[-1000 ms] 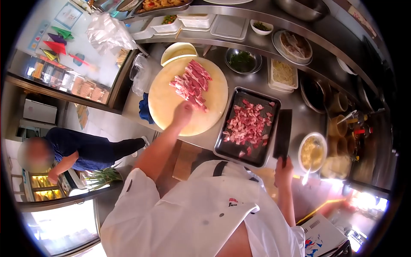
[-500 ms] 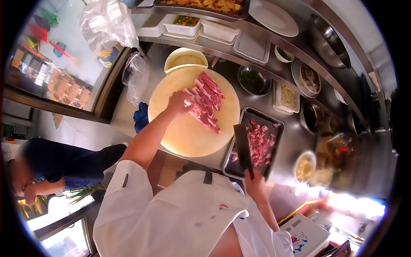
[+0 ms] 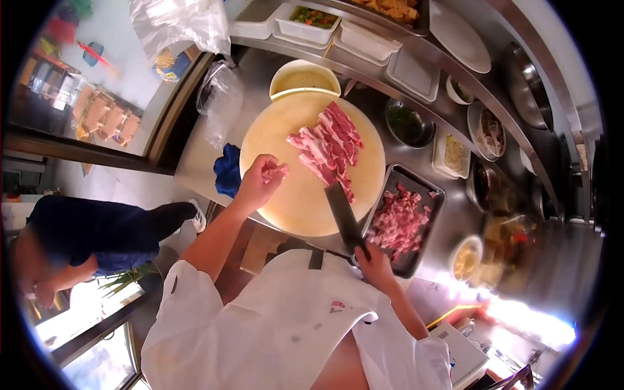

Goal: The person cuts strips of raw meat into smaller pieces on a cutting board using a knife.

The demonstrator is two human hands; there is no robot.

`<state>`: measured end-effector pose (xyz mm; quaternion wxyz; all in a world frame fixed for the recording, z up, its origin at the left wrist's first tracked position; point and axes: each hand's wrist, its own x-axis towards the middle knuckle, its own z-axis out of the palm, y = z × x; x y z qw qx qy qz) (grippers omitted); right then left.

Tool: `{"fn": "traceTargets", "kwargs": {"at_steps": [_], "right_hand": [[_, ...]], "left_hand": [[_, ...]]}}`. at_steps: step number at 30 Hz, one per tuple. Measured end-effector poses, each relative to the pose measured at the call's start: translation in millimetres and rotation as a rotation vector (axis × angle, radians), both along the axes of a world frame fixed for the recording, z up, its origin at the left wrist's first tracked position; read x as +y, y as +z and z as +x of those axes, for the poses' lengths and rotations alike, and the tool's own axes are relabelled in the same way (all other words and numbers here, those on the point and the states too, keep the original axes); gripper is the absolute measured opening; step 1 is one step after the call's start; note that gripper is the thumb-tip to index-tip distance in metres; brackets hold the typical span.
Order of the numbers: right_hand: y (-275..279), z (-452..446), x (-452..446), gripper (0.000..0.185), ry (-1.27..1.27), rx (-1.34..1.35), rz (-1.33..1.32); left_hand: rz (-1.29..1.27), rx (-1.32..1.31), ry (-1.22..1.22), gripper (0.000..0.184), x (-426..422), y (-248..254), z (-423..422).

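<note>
Cleaver, just one, clamped in the right hand over one round chopping board, points its long axis forward and slightly left toward one pile of raw meat strips, while the left hand is curled above the board's left side, around what I cannot tell.

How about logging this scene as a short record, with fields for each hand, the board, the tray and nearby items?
Left hand: curled over the board's left side; whether it grips a scrap is unclear
Right hand: holding a cleaver, blade tip at the meat strips' near end; contact unclear
Round chopping board: raw meat strips on it
Dark rectangular tray: diced raw meat inside
Left of board: crumpled blue cloth
</note>
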<state>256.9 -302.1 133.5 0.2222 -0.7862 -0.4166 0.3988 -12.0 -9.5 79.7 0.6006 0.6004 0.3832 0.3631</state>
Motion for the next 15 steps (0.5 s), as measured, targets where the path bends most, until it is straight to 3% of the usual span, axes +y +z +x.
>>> {"fn": "traceTargets", "kwargs": {"at_steps": [1, 4, 5, 7, 9, 15], "right_hand": [[-3, -2, 10, 0.035, 0.015, 0.013, -0.040], [-20, -6, 26, 0.038, -0.003, 0.053, -0.074], [-25, -6, 28, 0.038, -0.008, 0.038, -0.065], [-34, -3, 34, 0.039, 0.016, -0.009, -0.052], [-41, 7, 40, 0.040, 0.072, -0.072, -0.043], [-39, 7, 54, 0.038, 0.138, -0.166, -0.071]], "left_hand": [[0.161, 0.167, 0.095, 0.016, -6, 13, 1], [0.721, 0.439, 0.003, 0.024, -24, 16, 0], [0.741, 0.569, -0.161, 0.037, -29, 8, -5], [0.831, 0.603, -0.298, 0.039, -38, -45, -23], [0.859, 0.641, -0.384, 0.043, -52, -60, -43], [0.739, 0.630, -0.144, 0.041, -69, -33, -55]]}}
